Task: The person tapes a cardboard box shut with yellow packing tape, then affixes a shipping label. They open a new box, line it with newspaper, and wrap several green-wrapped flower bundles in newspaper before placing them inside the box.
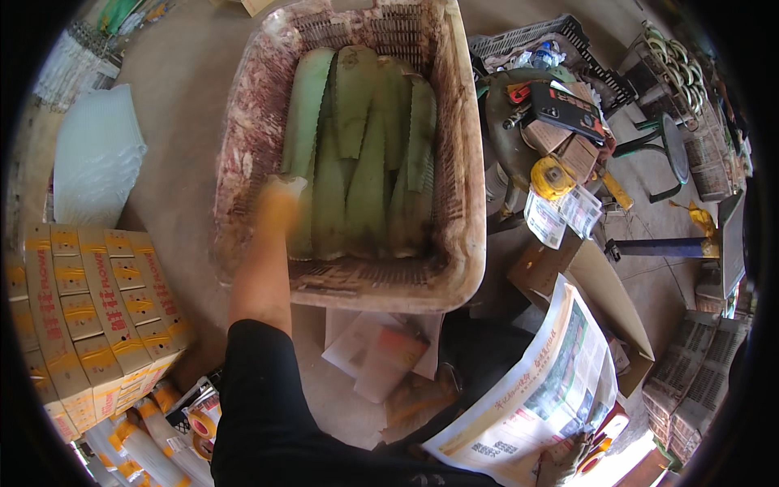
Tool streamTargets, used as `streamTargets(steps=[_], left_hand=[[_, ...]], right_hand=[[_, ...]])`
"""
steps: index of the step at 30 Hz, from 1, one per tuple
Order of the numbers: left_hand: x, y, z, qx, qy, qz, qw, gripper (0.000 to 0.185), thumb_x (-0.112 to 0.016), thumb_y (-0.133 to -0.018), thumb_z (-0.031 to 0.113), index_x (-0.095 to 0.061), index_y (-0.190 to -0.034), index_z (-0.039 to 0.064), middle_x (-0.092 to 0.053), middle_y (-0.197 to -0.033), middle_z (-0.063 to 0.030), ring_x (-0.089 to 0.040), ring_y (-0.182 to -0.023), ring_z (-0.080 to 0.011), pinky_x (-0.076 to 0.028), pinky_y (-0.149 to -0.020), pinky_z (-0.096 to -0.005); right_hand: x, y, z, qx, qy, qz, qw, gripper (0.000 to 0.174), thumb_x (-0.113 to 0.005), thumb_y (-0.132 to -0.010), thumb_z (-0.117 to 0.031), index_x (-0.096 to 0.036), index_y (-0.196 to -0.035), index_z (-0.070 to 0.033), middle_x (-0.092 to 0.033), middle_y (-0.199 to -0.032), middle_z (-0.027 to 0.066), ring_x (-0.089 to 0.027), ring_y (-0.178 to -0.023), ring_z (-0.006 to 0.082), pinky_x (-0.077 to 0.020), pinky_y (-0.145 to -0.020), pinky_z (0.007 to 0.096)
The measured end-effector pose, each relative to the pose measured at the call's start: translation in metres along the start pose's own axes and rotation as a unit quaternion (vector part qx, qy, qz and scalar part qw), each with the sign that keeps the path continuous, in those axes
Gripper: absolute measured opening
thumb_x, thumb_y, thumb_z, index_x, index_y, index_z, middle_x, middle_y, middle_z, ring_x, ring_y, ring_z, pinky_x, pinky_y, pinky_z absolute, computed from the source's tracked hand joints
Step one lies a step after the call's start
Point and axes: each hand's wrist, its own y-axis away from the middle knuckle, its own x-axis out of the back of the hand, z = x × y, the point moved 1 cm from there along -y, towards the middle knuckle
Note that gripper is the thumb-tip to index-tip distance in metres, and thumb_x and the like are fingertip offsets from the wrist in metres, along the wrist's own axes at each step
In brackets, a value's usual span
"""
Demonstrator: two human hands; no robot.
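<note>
A large dirty plastic basket (478, 243) stands before me, with several thick green aloe leaves (331, 207) lying lengthwise in layers inside. My left hand (280, 204), blurred and in what looks like an orange glove with pale fingertips, reaches over the basket's near left side. It is at the edge of the leftmost leaves; whether it grips one is unclear. At the lower right, my right hand (563, 459), in a greyish glove, holds a printed newspaper sheet (529, 389) by its lower edge. The sheet is raised and slightly curved.
Taped cartons (97, 304) are stacked at left, below white foam sheets (97, 152). At right, a stool (502, 134) bears a phone (566, 109), a yellow tape measure (552, 176) and small boxes. An open carton (602, 292) stands beneath. Papers (389, 353) lie below the basket.
</note>
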Motion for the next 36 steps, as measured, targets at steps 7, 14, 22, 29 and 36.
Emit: streamTargets(steps=[7, 14, 22, 29, 36], left_hand=[[-0.031, -0.069, 0.049, -0.092, -0.056, 0.067, 0.992, 0.074, -0.072, -0.077, 0.044, -0.05, -0.132, 0.001, -0.055, -0.135, -0.0231, -0.054, -0.128, -0.0349, -0.045, -0.106, -0.0419], [-0.02, -0.066, 0.071, -0.026, -0.019, 0.045, 0.998, 0.072, -0.076, -0.075, 0.036, -0.05, -0.131, 0.0, -0.054, -0.138, -0.0216, -0.057, -0.123, -0.0366, -0.049, -0.1, -0.0435], [0.011, -0.047, 0.093, -0.099, 0.111, 0.021, 0.989, 0.059, -0.073, -0.074, 0.03, -0.056, -0.118, -0.005, -0.065, -0.107, -0.021, -0.065, -0.094, -0.0323, -0.05, -0.083, -0.0438], [0.066, -0.017, 0.074, -0.121, 0.351, -0.014, 0.928, 0.025, -0.067, -0.075, 0.026, -0.06, -0.088, 0.005, -0.048, -0.066, -0.0017, -0.044, -0.055, -0.0148, -0.038, -0.052, -0.0326], [-0.057, -0.032, 0.083, -0.152, 0.111, 0.079, 0.979, 0.063, -0.076, -0.074, 0.021, -0.05, -0.128, 0.0, -0.066, -0.105, -0.0197, -0.066, -0.097, -0.0283, -0.051, -0.085, -0.0381]], right_hand=[[-0.008, -0.03, -0.016, -0.003, 0.02, -0.018, 1.0, 0.097, -0.076, -0.066, -0.007, -0.032, -0.152, -0.002, -0.032, -0.156, 0.0216, -0.025, -0.147, 0.0417, -0.0205, -0.122, 0.0463], [-0.014, -0.043, -0.018, -0.012, 0.028, -0.026, 0.999, 0.097, -0.076, -0.066, -0.007, -0.032, -0.152, -0.002, -0.032, -0.156, 0.0219, -0.025, -0.147, 0.0422, -0.0208, -0.121, 0.0468], [-0.017, -0.044, -0.017, -0.013, 0.027, -0.023, 0.999, 0.097, -0.076, -0.065, -0.009, -0.032, -0.151, -0.002, -0.031, -0.156, 0.0223, -0.025, -0.147, 0.0428, -0.0212, -0.121, 0.0474], [-0.025, -0.049, -0.023, -0.014, 0.017, -0.017, 1.0, 0.097, -0.077, -0.065, -0.009, -0.032, -0.151, -0.002, -0.031, -0.156, 0.0226, -0.025, -0.146, 0.0434, -0.0215, -0.121, 0.048], [-0.031, -0.051, -0.023, -0.013, 0.013, -0.013, 1.0, 0.098, -0.077, -0.064, -0.01, -0.033, -0.151, -0.002, -0.031, -0.156, 0.0229, -0.025, -0.146, 0.0439, -0.0218, -0.121, 0.0485]])
